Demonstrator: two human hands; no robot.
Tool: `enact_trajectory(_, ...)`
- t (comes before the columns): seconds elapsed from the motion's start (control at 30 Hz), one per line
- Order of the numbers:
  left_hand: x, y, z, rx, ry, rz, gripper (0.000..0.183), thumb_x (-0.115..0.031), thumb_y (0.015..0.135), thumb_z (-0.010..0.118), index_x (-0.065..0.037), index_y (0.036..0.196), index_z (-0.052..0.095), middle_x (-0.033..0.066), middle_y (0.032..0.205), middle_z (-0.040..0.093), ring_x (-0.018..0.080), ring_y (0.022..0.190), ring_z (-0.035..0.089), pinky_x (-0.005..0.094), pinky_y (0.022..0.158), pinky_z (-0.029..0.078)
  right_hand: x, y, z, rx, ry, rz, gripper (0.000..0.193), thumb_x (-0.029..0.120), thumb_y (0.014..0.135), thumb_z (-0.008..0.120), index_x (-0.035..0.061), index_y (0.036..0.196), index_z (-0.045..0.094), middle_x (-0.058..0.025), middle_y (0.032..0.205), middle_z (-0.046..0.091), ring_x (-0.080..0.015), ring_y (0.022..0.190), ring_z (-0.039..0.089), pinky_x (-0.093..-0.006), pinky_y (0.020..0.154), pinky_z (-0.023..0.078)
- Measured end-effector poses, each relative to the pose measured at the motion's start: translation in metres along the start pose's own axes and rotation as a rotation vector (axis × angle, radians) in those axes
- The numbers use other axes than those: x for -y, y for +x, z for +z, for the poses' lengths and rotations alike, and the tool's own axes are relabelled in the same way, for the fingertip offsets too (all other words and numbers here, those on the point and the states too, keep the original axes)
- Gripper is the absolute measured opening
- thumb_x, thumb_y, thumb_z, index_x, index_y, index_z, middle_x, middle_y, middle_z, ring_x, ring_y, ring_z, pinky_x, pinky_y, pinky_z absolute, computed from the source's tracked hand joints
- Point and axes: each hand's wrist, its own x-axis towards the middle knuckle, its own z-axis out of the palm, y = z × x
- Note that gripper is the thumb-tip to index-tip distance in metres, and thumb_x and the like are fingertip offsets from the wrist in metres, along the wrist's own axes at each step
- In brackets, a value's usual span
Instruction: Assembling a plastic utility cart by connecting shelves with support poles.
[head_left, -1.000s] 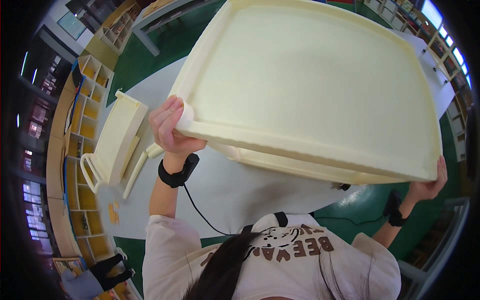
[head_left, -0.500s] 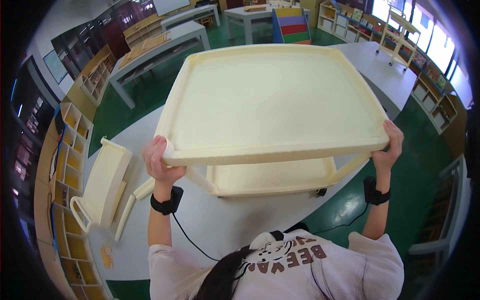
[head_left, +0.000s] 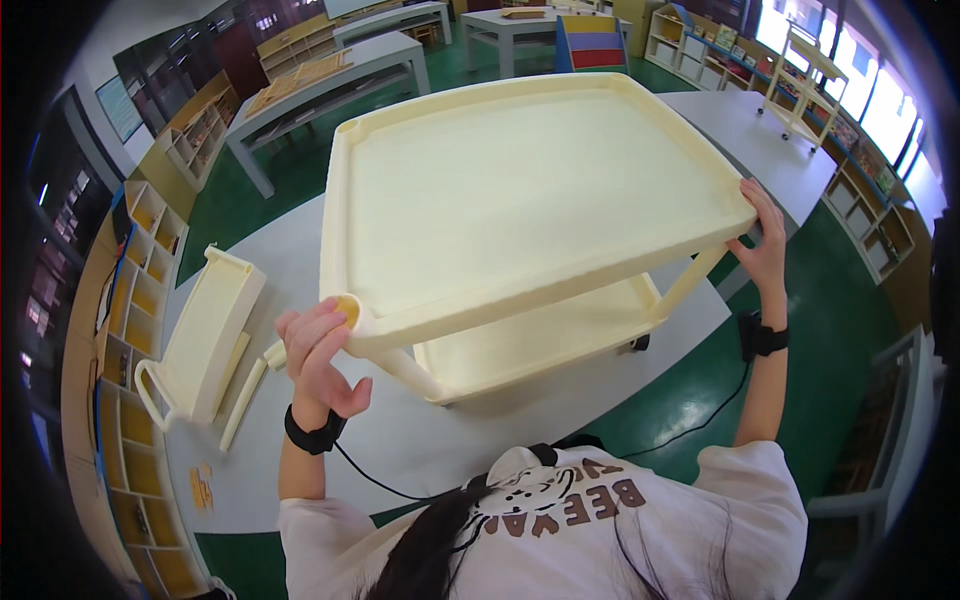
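A cream plastic trolley stands on the white table, with a large upper tray [head_left: 540, 180] and a lower shelf [head_left: 550, 340] joined by posts. The upper tray is turned at an angle. At its near left corner a round socket [head_left: 350, 310] shows; the fingers of my left hand [head_left: 322, 350] lie against the outside of it, thumb sticking out away from the tray. My right hand [head_left: 765, 240] is closed around the near right corner, fingers on top of the rim and thumb below. One black caster [head_left: 640, 343] shows under the lower shelf.
Left on the white table [head_left: 480, 430] lie another cream tray with a looped handle [head_left: 205, 340], cream tubes [head_left: 245, 400] and small wooden pieces [head_left: 201, 487]. Shelving [head_left: 140, 400] lines the left side. A similar assembled trolley [head_left: 803, 90] stands on the far right table.
The upper tray has turned, its right side swinging nearer and its left corner dropping lower. My left hand has loosened from the corner, its thumb coming away. My right hand has kept its grip.
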Motion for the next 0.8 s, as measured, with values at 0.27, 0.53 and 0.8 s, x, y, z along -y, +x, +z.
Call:
enact_trajectory(0.27,0.067,-0.005,-0.012,-0.068,-0.138,-0.579,0.056,-0.004,0.058,0.046,0.0,0.114,0.041,0.0125,0.115,0.046,0.0244,0.107,0.042,0.0363,0.091,0.029,-0.02,0.003,0.037,-0.011,0.319,0.219,0.064,0.0,0.055,0.063,0.0084,0.115,0.041,-0.0089,0.117,0.044,-0.027,0.108,0.041,-0.0327,0.09,0.031)
enact_trajectory(0.53,0.164,0.021,0.041,0.207,0.027,-0.151,0.06,-0.018,0.063,0.066,-0.003,0.116,0.041,0.0131,0.121,0.042,0.0286,0.112,0.039,0.0347,0.093,0.029,-0.065,0.015,0.08,-0.193,0.217,0.096,0.033,0.021,0.079,0.042,0.0056,0.108,0.039,-0.0123,0.116,0.039,-0.0242,0.105,0.041,-0.032,0.09,0.033)
enact_trajectory(0.8,0.188,0.007,0.075,0.086,-0.054,-0.219,0.026,-0.004,0.077,0.048,0.004,0.1,0.052,0.0156,0.102,0.055,0.028,0.096,0.053,0.0321,0.084,0.039,-0.044,0.012,0.069,-0.325,0.054,0.005,0.051,0.005,0.063,0.065,0.007,0.105,0.038,-0.011,0.107,0.047,-0.0279,0.097,0.047,-0.0321,0.082,0.038)
